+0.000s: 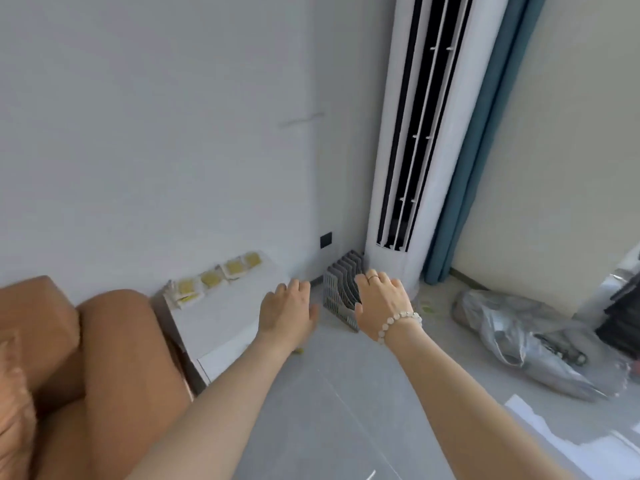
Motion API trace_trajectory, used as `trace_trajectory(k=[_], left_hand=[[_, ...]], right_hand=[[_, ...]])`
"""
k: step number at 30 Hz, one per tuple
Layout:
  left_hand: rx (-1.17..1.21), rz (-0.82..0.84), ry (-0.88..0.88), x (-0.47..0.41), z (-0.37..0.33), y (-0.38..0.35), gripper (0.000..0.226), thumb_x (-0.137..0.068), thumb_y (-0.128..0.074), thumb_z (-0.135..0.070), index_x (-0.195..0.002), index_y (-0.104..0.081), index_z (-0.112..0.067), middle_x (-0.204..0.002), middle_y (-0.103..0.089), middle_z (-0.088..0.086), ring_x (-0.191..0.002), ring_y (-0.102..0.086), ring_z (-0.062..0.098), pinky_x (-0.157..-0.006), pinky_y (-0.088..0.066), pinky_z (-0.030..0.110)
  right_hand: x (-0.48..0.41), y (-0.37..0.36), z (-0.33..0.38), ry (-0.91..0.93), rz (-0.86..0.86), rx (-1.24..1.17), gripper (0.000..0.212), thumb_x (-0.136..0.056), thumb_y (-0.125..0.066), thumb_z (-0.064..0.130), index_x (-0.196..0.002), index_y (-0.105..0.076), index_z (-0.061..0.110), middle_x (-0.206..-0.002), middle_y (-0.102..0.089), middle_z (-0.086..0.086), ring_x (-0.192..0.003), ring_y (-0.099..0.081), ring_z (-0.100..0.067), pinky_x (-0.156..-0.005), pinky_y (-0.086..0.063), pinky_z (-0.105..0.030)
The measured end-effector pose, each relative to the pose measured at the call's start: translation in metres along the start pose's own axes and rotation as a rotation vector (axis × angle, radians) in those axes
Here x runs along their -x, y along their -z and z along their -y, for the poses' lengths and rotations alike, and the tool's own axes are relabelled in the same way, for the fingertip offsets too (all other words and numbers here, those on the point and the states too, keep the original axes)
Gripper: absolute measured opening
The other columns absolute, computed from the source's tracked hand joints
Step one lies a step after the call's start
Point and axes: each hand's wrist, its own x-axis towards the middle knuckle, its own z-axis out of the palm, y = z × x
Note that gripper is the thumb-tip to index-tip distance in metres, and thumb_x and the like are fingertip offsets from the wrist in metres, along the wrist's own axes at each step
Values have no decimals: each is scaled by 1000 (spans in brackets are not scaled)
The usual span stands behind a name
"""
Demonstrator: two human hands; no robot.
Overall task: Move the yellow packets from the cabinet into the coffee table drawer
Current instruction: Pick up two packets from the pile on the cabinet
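Several yellow packets (212, 280) in a row atop white cabinet (225, 320), against wall; left hand (287, 311) and right hand (381, 303) outstretched, fingers relaxed, holding nothing; grey file rack (341, 289) just beyond.

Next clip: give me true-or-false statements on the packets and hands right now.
1. The yellow packets lie in a row on the low white cabinet, by the wall. True.
2. The left hand pinches a packet. False: it is open, apart from them.
3. The right hand, with a white bead bracelet, is open. True.
4. The grey slotted file rack stands on the cabinet. False: it stands on the floor by the tall white air conditioner.
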Motion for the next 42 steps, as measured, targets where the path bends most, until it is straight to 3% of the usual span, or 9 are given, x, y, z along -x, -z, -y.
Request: trace_trajectory(k=[8, 19, 25, 35, 39, 42], left_hand=[[-110, 115, 275, -34, 96, -38, 41, -99, -34, -37, -130, -41, -10, -127, -46, 4, -102, -54, 23, -65, -32, 30], [-147, 130, 363, -143, 213, -82, 39, -99, -37, -35, -128, -41, -10, -124, -47, 3, -100, -58, 22, -62, -33, 30], [-124, 148, 381, -198, 251, -106, 42, -99, -36, -36, -132, -37, -10, -136, -40, 5, -103, -56, 22, -65, -34, 29], [6, 214, 526, -271, 296, -165, 38, -97, -42, -33, -128, -42, -11, -123, -47, 3, -96, -59, 23, -62, -33, 29], [-19, 232, 486, -309, 310, -179, 38, -68, -80, -31, -93, -63, -8, -86, -59, 3, -55, -58, 22, -44, -19, 24], [33, 246, 512, -340, 321, -195, 33, -78, -72, -30, -100, -59, -9, -93, -58, 4, -65, -60, 23, -45, -19, 25]], right_hand=[[-106, -30, 54, 259, 43, -61, 40, -95, -42, 24, -133, -37, 11, -135, -40, -7, -122, -40, -23, -98, -33, -32], [-272, -60, 114, 384, 72, -52, 37, -95, -39, 24, -130, -39, 12, -130, -43, -5, -116, -44, -22, -94, -36, -32], [-343, -79, 122, 367, 134, -25, 35, -94, -39, 21, -128, -40, 11, -128, -45, -6, -115, -45, -22, -92, -36, -31], [-455, -127, 143, 468, 221, -4, 39, -96, -39, 26, -132, -37, 11, -130, -43, -5, -116, -44, -21, -94, -36, -31], [-507, -148, 142, 500, 282, -7, 40, -96, -40, 27, -132, -36, 11, -131, -42, -5, -118, -43, -21, -94, -35, -31], [-542, -169, 139, 485, 363, -17, 38, -95, -39, 26, -131, -37, 11, -129, -43, -4, -117, -43, -20, -94, -36, -31]])
